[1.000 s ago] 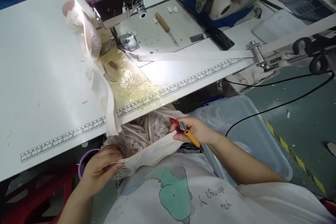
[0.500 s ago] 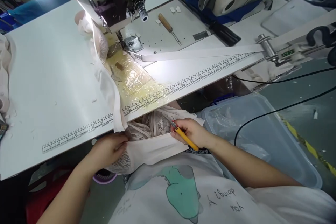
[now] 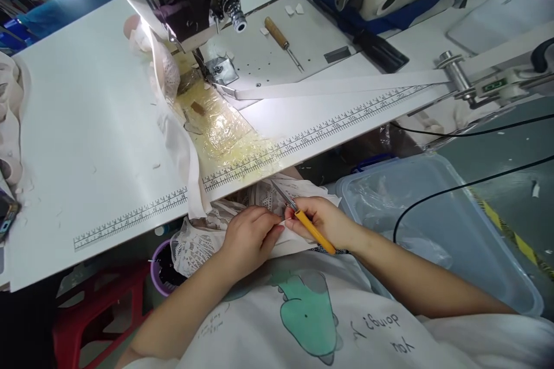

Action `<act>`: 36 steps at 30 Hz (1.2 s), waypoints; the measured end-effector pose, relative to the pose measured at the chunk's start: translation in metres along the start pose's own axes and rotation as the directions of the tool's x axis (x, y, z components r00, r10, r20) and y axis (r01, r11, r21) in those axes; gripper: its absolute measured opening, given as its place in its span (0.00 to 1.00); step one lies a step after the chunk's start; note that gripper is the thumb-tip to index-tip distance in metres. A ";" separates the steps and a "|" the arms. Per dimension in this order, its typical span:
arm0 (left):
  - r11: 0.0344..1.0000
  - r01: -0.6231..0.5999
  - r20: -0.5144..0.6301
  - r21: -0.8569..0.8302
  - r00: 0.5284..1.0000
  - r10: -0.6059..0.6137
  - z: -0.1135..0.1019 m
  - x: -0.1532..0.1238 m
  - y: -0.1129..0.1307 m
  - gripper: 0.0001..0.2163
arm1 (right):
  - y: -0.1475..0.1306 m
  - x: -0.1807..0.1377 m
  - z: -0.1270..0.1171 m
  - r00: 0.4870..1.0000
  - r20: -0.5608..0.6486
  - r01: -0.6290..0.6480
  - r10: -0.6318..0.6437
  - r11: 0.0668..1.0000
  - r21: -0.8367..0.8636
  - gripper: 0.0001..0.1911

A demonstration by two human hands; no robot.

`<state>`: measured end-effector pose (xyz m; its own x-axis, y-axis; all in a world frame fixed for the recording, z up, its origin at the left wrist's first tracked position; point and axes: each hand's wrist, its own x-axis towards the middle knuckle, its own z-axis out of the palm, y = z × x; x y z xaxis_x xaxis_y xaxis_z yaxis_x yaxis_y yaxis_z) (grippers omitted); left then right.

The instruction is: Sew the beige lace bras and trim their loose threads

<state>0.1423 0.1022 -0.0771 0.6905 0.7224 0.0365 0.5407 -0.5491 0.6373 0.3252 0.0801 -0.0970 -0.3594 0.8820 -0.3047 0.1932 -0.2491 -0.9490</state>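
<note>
In my lap, below the table edge, lies a pale lace bra (image 3: 194,249) with a smooth band. My left hand (image 3: 249,239) is closed on the edge of this band, its thumb and fingers pinching the cloth. Close to its fingertips, my right hand (image 3: 324,222) grips scissors (image 3: 314,232) with an orange handle, the metal blades pointing up and left over the lace. The fingertips of the right hand also touch the band. More pale lace cloth is bunched behind both hands and partly hidden by them.
A sewing machine (image 3: 190,11) stands on the white table (image 3: 86,127), a pale strip (image 3: 177,144) hanging from it over the edge. A wooden-handled tool (image 3: 277,33) lies behind. Below are a clear plastic bin (image 3: 454,202), a purple basket (image 3: 158,282) and a red stool (image 3: 99,305).
My left hand has moved right along the band, from the bra's left side to beside my right hand. The purple basket and red stool show more now. My right hand keeps the scissors.
</note>
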 end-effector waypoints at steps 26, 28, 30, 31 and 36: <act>0.830 0.171 -0.021 -0.531 0.976 -0.215 -0.005 0.001 0.003 0.03 | -0.009 0.000 -0.002 0.992 0.000 0.127 -0.129 0.981 -0.144 0.17; 0.804 0.184 -0.023 -0.565 0.971 -0.238 -0.005 -0.002 0.001 0.03 | -0.010 0.002 -0.010 0.986 0.005 0.165 -0.168 0.959 -0.233 0.20; 0.771 0.206 -0.014 -0.603 0.963 -0.269 -0.007 -0.006 0.001 0.03 | -0.010 0.004 -0.018 0.980 0.016 0.186 -0.196 0.901 -0.391 0.23; 0.757 0.211 -0.015 -0.619 0.960 -0.280 -0.009 -0.007 0.001 0.04 | -0.008 0.004 -0.022 0.981 0.029 0.180 -0.189 0.862 -0.474 0.24; 0.748 0.181 -0.107 -0.639 0.942 -0.319 -0.016 -0.012 0.004 0.04 | -0.002 0.000 -0.028 0.988 0.145 0.138 -0.053 0.725 -0.675 0.26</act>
<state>0.1282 0.0980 -0.0629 0.4262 0.9004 -0.0867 0.2226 -0.0115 0.9748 0.3504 0.0922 -0.0932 -0.4978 0.8265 -0.2629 0.7065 0.2106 -0.6757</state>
